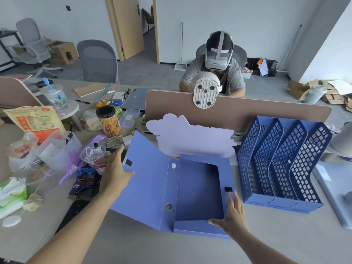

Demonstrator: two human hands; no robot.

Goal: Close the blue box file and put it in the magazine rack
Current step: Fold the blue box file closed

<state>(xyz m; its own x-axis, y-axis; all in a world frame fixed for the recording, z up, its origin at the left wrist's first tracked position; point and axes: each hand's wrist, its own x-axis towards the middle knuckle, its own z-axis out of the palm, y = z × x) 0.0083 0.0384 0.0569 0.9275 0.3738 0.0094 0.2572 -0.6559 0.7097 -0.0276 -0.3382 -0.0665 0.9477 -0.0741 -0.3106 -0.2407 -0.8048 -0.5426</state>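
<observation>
Closing step, early stage: cover flap lifted, not yet folded over.

Left hand [116,171]: fingers spread, palm against the outer left edge of the raised cover flap [146,176]; thumb over the flap's edge, near the black fastening patch [129,162]. Pressing or lightly gripping, not clenched.

Right hand [233,211]: open and flat, fingers extended, resting on the right wall of the tray, just below the second black patch [228,189]. Steadying, holding nothing closed in it.

Blue box file [198,195]: lying open on the counter [190,250], directly in front of the person. Tray part flat and apparently empty; spine panel with a round finger hole [168,206] between tray and flap; flap tilted up to the left.

Magazine rack [282,164]: blue, perforated dividers, several slots, all seemingly vacant; standing just beside the file on its right, against the desk partition [238,109].

Pale lilac cloud-shaped card [192,138]: upright behind the file, leaning at the partition.

Clutter to the left: plastic bags, white cables, a snack jar [109,121], tissues. Close to the left forearm.

Another person wearing a headset [219,54] sits beyond the partition; not involved.

Judgement, next move: swing the flap rightward over the tray while the right hand slides clear of the wall, then press so the two patches meet. After that the shut file likely needs turning on edge and lifting right into a slot. Risk: right fingers trapped under the flap.
</observation>
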